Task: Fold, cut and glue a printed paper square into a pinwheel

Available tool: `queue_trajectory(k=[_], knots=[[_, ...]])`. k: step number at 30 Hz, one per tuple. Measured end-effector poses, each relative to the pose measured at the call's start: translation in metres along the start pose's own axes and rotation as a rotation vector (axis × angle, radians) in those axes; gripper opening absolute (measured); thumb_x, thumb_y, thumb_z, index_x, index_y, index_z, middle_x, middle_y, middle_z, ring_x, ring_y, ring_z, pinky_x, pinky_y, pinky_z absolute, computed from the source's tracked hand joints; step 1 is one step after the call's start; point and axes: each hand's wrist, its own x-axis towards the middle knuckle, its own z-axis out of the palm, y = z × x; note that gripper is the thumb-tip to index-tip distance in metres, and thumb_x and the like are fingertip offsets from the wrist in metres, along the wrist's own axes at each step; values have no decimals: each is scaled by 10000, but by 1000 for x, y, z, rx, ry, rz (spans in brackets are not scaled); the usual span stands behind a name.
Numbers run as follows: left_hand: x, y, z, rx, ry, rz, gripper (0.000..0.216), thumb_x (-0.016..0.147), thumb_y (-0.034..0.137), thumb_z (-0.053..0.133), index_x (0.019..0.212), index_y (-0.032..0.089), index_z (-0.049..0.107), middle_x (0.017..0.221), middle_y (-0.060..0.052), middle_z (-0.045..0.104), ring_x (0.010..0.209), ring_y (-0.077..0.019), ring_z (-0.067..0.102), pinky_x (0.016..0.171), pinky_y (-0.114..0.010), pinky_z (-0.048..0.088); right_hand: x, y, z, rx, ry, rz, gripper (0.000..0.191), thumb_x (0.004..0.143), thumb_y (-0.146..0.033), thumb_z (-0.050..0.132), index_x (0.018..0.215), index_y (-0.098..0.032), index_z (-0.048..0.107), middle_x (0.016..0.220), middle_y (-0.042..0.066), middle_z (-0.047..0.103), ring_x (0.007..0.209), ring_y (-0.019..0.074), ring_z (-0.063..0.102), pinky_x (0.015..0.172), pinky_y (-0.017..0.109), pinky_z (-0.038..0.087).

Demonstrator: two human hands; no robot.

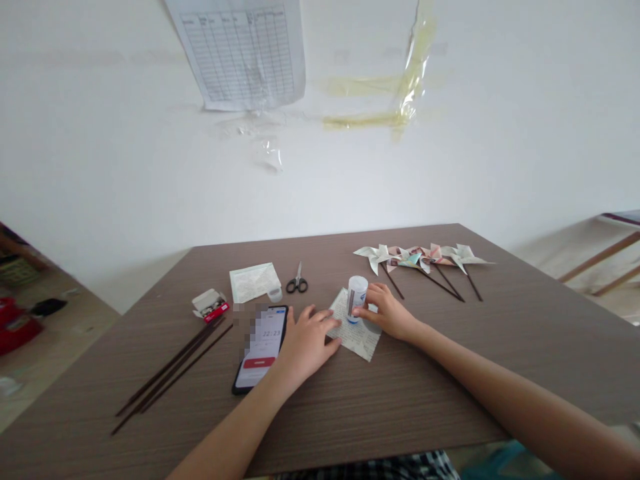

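Note:
My right hand (387,311) is closed around a white glue stick (357,297), which stands tip-down on a square of printed paper (361,337) on the brown table (400,393). My left hand (306,340) lies flat with fingers spread, pressing the left edge of that paper. A black phone (261,347) with a lit screen lies just left of my left hand.
Several finished paper pinwheels on dark sticks (425,261) lie at the back right. Scissors (297,283), a stack of paper (253,281), a small red-and-white box (211,305) and loose dark sticks (173,368) lie to the left. A white wall stands behind.

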Motion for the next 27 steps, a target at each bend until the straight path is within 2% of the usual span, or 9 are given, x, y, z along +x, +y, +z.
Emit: queue_trajectory(k=[5, 9, 16, 20, 24, 27], knots=[[0, 0, -1, -5, -13, -7, 409, 1104, 326, 725, 1505, 351, 806, 1732, -68, 671, 1691, -508, 470, 1384, -913, 181, 0, -1, -1, -25, 16, 4, 376, 1069, -562, 780, 838, -273, 711, 963, 76, 778, 1076, 339, 744, 1151, 577, 571], [0, 0, 0, -7, -2, 3, 402, 1109, 335, 731, 1504, 345, 803, 1730, -74, 672, 1694, -506, 471, 1381, -921, 183, 0, -1, 1, -28, 17, -13, 334, 1047, -525, 820, 846, -274, 729, 935, 60, 776, 1021, 324, 757, 1128, 561, 586], [0, -3, 2, -5, 10, 2, 402, 1109, 322, 732, 1505, 319, 806, 1720, -72, 681, 1686, -516, 478, 1376, -928, 191, 1, 11, -4, 44, 129, 37, 365, 1040, -568, 791, 846, -260, 772, 889, 68, 786, 963, 320, 762, 1130, 589, 585], [2, -3, 4, -15, 13, -2, 412, 1094, 317, 755, 1502, 334, 810, 1724, -70, 676, 1692, -506, 476, 1382, -921, 187, 1, 16, -8, 159, 232, 72, 309, 1009, -558, 781, 1026, -257, 852, 1047, 104, 864, 1047, 353, 800, 1083, 572, 623], [3, -3, 6, -15, 23, -5, 416, 1086, 315, 763, 1498, 343, 814, 1711, -73, 688, 1685, -500, 490, 1375, -926, 197, 1, 14, -9, 313, 249, 75, 437, 973, -549, 808, 1308, -271, 850, 1308, 121, 877, 1192, 374, 813, 1108, 568, 632], [2, -3, 6, -10, 19, -3, 417, 1095, 325, 749, 1508, 343, 808, 1716, -64, 684, 1698, -492, 475, 1384, -918, 182, 1, 13, -9, 303, 278, 85, 474, 936, -477, 839, 1372, -292, 839, 1351, 115, 869, 1207, 370, 808, 1140, 569, 613]])
